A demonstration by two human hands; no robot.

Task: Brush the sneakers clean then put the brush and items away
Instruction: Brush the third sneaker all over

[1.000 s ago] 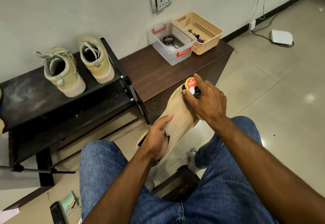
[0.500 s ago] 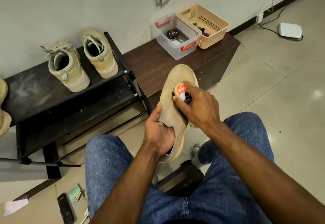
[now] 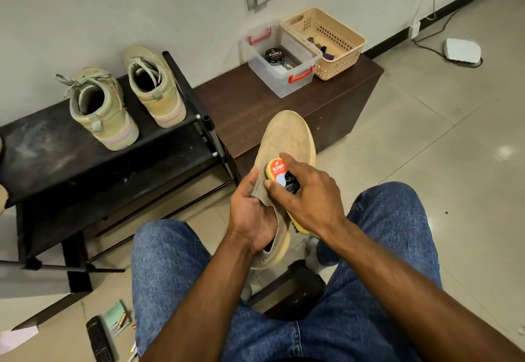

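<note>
While the brushing step is in hand, the layout reads as follows.

Sneaker position: the tan knit sneaker (image 3: 287,140) is held above the lap, toe pointing far, heel near; its long axis runs near-to-far, tilted slightly right.
Left hand: the left hand (image 3: 252,214) grips the sneaker at the collar and heel, fingers curled round the fabric.
Right hand: the right hand (image 3: 306,194) grips the Kiwi brush (image 3: 281,175), fingers curled over its back, bristles against the upper at mid-shoe.
Governing relation: unbrushed toe area lies far of the brush; the stroke likely runs along the long axis.
Storage: clear plastic box (image 3: 279,77) and beige basket (image 3: 339,46) sit on the brown bench (image 3: 241,106), far of both hands, nearer the right hand.
Surroundings: a second pair of sneakers (image 3: 127,97) stands on the black rack (image 3: 42,157), left; tiled floor right.
</note>
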